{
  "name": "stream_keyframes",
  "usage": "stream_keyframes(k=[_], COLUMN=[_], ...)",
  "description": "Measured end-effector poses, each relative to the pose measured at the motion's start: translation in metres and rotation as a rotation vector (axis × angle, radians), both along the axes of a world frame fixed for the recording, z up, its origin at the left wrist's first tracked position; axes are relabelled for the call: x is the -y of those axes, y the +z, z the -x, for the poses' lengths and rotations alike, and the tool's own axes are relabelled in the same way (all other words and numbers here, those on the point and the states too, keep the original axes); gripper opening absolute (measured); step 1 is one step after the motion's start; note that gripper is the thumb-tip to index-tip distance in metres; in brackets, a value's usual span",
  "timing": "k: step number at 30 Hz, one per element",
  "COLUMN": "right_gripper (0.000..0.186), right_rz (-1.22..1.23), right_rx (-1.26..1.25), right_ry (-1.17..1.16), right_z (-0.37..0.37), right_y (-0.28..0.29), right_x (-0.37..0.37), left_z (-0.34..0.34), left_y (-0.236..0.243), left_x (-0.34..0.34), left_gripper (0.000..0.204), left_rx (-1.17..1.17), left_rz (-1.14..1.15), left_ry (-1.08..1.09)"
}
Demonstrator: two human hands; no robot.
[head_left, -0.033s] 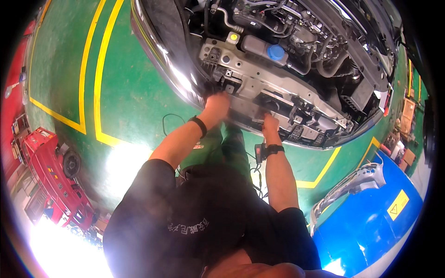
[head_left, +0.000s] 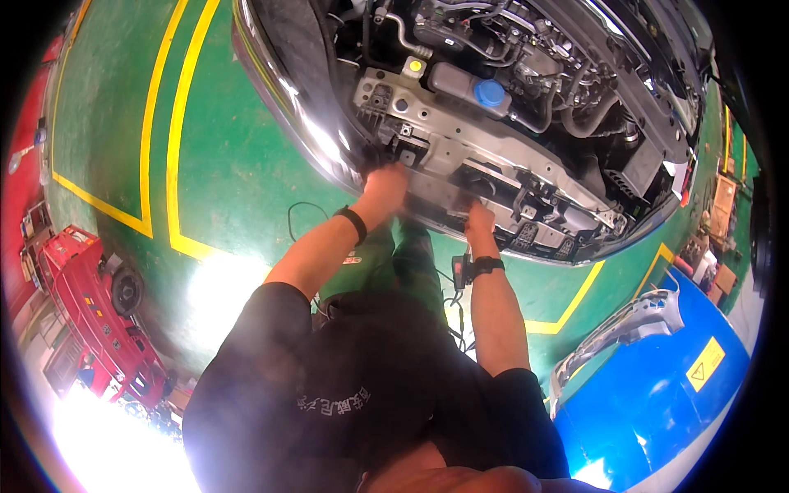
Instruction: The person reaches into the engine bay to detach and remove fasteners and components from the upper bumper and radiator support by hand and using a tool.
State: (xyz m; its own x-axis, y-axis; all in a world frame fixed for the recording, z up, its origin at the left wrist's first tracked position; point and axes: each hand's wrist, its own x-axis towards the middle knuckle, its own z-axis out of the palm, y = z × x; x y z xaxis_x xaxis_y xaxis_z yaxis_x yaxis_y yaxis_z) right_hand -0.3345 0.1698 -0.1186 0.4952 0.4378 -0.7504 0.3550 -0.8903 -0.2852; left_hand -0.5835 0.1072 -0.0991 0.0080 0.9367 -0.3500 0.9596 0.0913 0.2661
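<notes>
Nothing visibly moved; my left hand (head_left: 385,188) and right hand (head_left: 480,218) curl at the car's front edge (head_left: 319,146), holds hidden; crossmember (head_left: 491,146) uncovered, remainder unclear.

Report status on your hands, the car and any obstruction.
Left hand, right hand: both at front of car, grips unclear. Engine bay exposed. No obvious obstruction.

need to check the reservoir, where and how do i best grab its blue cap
Likely best by the rim of the blue cap, gripped all round, coming from above and over the beige front crossmember. The cap is round and broad, its top shows fully at the end of the greyish reservoir, and nothing covers it in this view.
</notes>
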Motion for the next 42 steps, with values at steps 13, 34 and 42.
stream_keyframes(k=[13,34,42], right_gripper=[0.019,0.024,0.031], right_rz=[0.015,0.038,0.074], right_rx=[-0.165,-0.11,-0.055], right_ry=[-0.15,-0.017,0.041], right_z=[0.001,0.004,0.01], right_y=[0.01,0.011,0.016], right_x=[-0.007,-0.008,-0.009], left_z=[0.0,0.003,0.008], left_y=[-0.008,-0.008,-0.004], left_x=[0.007,0.001,0.001], left_gripper=[0.017,0.022,0.021], left_rx=[0.011,0.012,0.034], left_rz=[-0.064,0.059,0.056], left_ry=[0.045,-0.018,-0.034])
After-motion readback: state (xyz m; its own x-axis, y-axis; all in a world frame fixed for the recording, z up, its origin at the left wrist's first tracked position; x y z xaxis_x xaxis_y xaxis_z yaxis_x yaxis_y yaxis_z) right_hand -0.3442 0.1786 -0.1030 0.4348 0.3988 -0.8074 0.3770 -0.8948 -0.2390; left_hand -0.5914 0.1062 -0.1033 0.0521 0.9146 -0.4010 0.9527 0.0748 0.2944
